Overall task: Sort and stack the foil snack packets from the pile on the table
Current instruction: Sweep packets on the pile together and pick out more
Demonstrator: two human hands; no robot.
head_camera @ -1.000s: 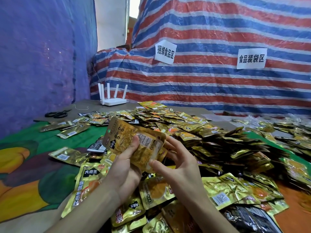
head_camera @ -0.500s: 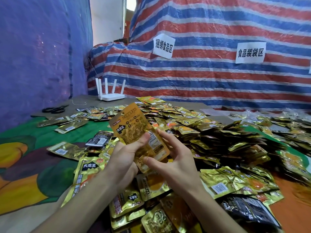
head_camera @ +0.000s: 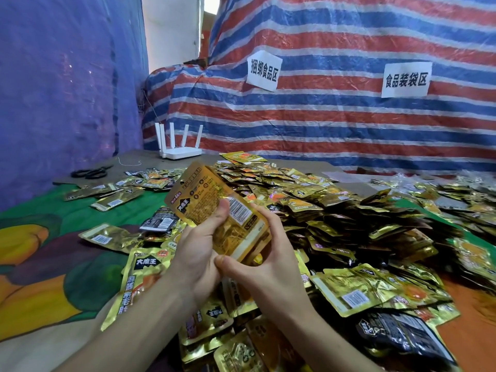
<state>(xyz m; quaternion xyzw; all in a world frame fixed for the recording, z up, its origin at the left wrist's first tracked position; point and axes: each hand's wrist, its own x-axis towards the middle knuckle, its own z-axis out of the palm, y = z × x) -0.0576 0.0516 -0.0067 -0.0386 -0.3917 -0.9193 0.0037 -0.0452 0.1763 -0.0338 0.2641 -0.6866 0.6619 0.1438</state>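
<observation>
A small stack of gold foil packets (head_camera: 212,208) stands tilted in front of me, barcode side up, above the table. My left hand (head_camera: 197,251) grips it from the left, thumb pressed across the top packet. My right hand (head_camera: 265,261) cups the stack's right and lower edges, thumb below it. A big pile of gold packets (head_camera: 322,205) spreads over the table behind and to the right. Loose gold packets (head_camera: 142,275) and a black packet (head_camera: 161,220) lie at the left.
A white router (head_camera: 178,150) with several antennas stands at the back of the table, black scissors (head_camera: 91,172) at the far left. A black foil packet (head_camera: 402,336) lies at the front right. A striped tarp wall with two paper signs closes off the back.
Both hands have shifted the held stack a little; its upper end has swung to point up and to the left, and my left thumb now lies higher on the top packet.
</observation>
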